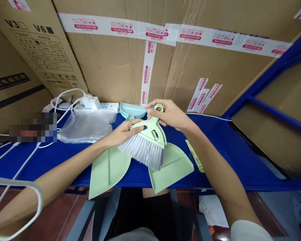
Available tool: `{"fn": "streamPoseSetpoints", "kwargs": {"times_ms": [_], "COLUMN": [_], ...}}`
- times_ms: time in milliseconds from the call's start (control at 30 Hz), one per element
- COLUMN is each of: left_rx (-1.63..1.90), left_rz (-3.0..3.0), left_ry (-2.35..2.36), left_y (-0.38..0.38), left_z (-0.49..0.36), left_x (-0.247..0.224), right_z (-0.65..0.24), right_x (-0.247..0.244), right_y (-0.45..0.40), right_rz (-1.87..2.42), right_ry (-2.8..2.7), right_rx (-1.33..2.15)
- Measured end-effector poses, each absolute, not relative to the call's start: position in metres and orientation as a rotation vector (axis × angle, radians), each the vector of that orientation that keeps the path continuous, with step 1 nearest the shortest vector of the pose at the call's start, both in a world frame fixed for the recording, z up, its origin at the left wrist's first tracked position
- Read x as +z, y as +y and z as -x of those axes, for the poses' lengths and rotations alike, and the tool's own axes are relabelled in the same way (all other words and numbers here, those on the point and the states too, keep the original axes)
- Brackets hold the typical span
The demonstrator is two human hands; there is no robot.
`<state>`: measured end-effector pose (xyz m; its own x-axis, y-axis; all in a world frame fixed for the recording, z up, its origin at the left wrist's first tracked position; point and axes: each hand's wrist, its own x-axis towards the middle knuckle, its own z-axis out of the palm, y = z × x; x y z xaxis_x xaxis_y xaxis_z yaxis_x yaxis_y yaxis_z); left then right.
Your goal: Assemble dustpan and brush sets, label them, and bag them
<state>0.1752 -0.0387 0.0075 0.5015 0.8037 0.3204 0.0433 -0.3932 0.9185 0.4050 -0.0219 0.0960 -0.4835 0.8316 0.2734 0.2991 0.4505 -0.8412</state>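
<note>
On the left of the blue desk [220, 147], clear plastic bags [86, 126] are lying toward the far edge, and a pale-green dustpan [109, 172] is sticking out over the near edge. The left hand [125, 133] is coming in from the near left corner, its thumb pressing on the front of the brush's left shoulder and its fingers curling over the top. The pale-green plastic hand brush with grey bristles [149, 134] is hanging between the two hands, above the middle of the desk. Its long axis is running from the ringed handle, toward the far edge and slightly right, down to the bristles, which are fanning toward the near edge and left. Another pale-green edge is showing just behind it; what that belongs to, I cannot tell. The left hand is sitting nearer the bristles. The right hand [169, 113] is bending in from the right, fingertips pointing left, closing around the handle by its ring. Below the bristles and to their right, a second pale-green dustpan [174, 167] is lying at the near edge, a yellow-green packaged strip [194, 155] just beside it.
</note>
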Motion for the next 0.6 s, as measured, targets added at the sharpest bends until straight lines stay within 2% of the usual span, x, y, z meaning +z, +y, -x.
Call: {"fn": "streamPoseSetpoints", "kwargs": {"times_ms": [100,200,267,367,500,600], "left_rx": [1.091,1.289,1.316,1.082,0.864,0.796], "left_rz": [-1.894,-1.940,-2.114,-2.469,-2.677,-2.718], "left_ry": [0.700,0.788,0.944,1.068,1.194,1.306], "left_y": [-0.030,-0.007,0.007,0.016,0.010,0.008], "left_z": [-0.169,-0.152,-0.140,-0.132,-0.137,-0.140], "left_x": [0.007,0.004,0.001,-0.004,-0.013,-0.018], "right_z": [-0.420,-0.436,-0.443,-0.446,-0.442,-0.441], "right_x": [0.115,0.126,0.117,0.078,0.022,0.003], "right_y": [-0.030,-0.031,-0.024,-0.006,0.013,0.019], "right_rz": [0.947,0.914,0.931,1.000,1.178,1.239], "right_ry": [-2.057,-1.936,-1.862,-2.004,-2.440,-2.567], "right_rx": [0.825,0.383,0.038,-0.375,-0.489,-0.437]}}
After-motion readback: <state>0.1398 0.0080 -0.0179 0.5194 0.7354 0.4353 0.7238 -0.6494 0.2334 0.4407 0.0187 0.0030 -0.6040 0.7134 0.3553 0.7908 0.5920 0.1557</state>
